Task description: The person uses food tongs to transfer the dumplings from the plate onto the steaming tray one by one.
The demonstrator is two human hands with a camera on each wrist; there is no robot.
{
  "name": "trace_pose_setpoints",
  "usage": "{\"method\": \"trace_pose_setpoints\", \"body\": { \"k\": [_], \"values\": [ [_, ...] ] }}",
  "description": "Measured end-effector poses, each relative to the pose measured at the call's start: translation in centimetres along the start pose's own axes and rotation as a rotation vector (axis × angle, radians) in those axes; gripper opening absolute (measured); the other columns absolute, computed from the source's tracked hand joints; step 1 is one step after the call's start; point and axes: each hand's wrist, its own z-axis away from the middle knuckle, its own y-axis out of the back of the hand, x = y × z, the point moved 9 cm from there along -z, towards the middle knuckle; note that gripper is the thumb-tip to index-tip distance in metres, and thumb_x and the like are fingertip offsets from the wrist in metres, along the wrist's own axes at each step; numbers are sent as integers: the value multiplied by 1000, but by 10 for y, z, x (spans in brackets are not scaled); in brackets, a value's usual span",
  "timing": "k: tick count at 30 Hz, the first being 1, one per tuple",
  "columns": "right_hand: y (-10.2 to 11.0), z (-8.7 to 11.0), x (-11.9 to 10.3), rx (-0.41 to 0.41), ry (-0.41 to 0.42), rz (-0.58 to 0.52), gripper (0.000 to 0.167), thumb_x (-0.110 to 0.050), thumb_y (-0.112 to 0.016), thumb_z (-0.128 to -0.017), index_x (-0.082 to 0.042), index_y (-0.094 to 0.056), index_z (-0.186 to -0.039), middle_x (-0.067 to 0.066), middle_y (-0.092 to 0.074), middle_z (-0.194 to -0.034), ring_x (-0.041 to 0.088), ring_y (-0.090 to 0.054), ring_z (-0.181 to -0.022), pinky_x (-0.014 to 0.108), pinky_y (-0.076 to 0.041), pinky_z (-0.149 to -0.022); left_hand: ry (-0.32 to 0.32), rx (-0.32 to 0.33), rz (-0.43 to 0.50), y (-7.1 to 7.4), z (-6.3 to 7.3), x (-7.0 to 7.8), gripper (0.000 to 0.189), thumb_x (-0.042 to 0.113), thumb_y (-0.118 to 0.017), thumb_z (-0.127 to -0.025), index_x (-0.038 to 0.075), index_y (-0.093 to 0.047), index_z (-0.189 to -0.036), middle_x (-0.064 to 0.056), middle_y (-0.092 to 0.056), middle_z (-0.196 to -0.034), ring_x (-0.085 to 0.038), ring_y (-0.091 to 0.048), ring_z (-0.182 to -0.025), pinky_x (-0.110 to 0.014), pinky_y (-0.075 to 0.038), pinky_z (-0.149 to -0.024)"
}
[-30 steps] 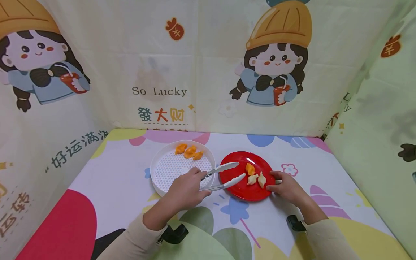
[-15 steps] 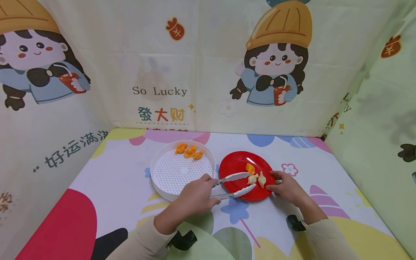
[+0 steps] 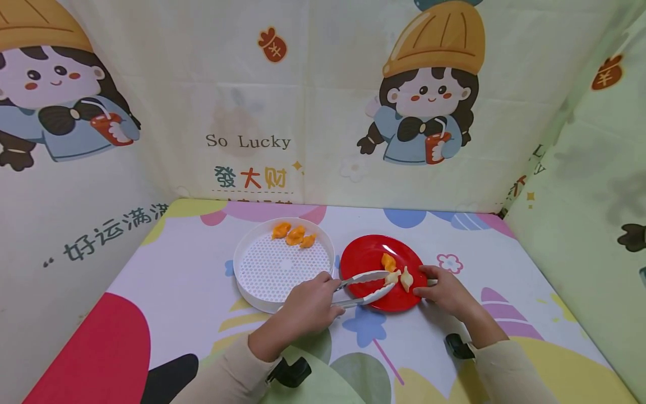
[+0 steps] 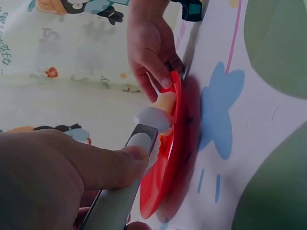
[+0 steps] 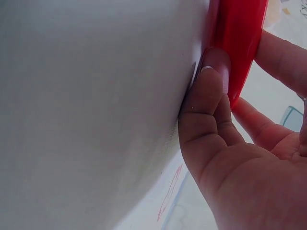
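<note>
My left hand (image 3: 310,306) holds metal tongs (image 3: 370,275) with pale tips, thumb pressed along one arm in the left wrist view. The tips reach over the red plate (image 3: 360,252), one on either side of a cream-coloured dumpling (image 3: 392,278). A second cream dumpling (image 3: 406,279) lies just right of it, and an orange dumpling (image 3: 388,262) sits behind. At the plate's right edge, my right hand (image 3: 446,289) grips the rim. In the right wrist view, some fingers of the right hand (image 5: 249,167) go under the red plate (image 5: 240,43).
Left of the plate stands a round white tray (image 3: 238,280) with a perforated base and three orange dumplings (image 3: 294,235) at its far side. A printed cloth (image 3: 192,269) covers the table, and patterned curtains (image 3: 328,112) enclose it behind and at both sides.
My left hand has moved right with the tongs, whose tips came from the plate's left part to around the cream dumpling and drew closer together. The right hand stays on the rim.
</note>
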Motion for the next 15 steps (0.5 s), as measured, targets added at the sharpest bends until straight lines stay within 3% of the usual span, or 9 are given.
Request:
{"method": "trace_pose_setpoints", "body": {
  "k": [15],
  "values": [
    [0, -2, 0, -5, -14, 5, 80, -21, -79, -86, 8, -36, -148, 32, -44, -139, 46, -48, -121, 42, -58, -77, -18, 10, 47, 3, -1, -5, 49, 26, -82, -84, 8, -68, -127, -3, -62, -104, -12, -53, -79, -22, -48, -62]
  ]
}}
